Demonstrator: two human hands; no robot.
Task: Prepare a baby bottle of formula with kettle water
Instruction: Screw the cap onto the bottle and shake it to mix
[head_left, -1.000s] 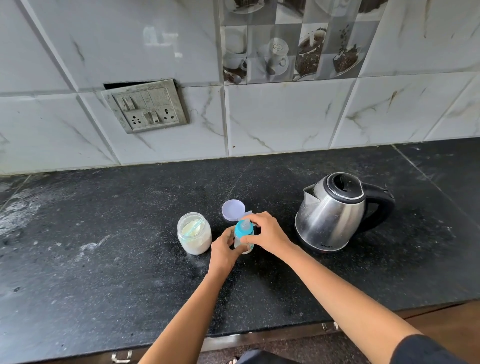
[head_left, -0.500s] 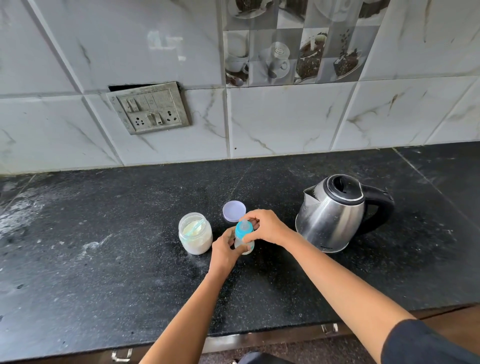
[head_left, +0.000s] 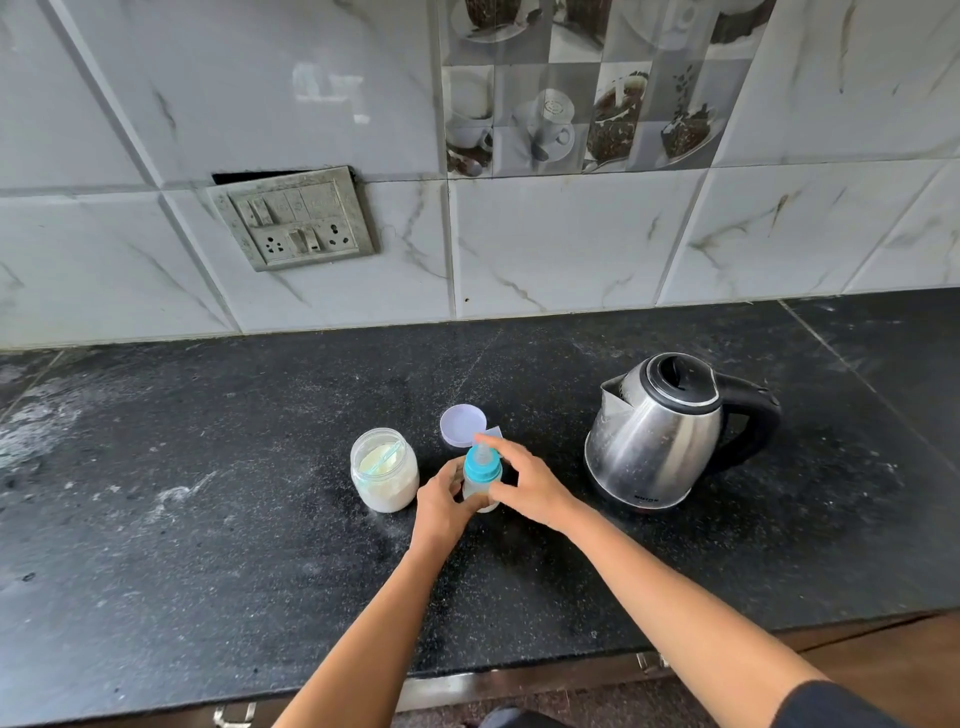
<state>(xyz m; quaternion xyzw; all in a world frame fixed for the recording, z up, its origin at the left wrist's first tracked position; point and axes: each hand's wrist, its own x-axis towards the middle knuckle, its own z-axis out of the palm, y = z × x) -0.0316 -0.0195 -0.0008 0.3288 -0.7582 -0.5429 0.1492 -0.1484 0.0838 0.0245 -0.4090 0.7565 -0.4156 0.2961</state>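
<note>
The left hand (head_left: 441, 500) is gripping the baby bottle (head_left: 479, 493) standing between formula jar (head_left: 384, 470) and kettle (head_left: 654, 436), while the right hand (head_left: 527, 488) is grasping its teal cap (head_left: 482, 466), so probably only closing and shaking are remaining.

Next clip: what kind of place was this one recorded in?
Most likely a home kitchen: a black stone countertop backed by marble-look wall tiles, with an electric kettle standing on it and a switch-and-socket plate on the wall.

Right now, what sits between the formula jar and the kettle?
In the head view, the baby bottle, held by left hand and right hand; a lilac lid lies just behind.
</note>
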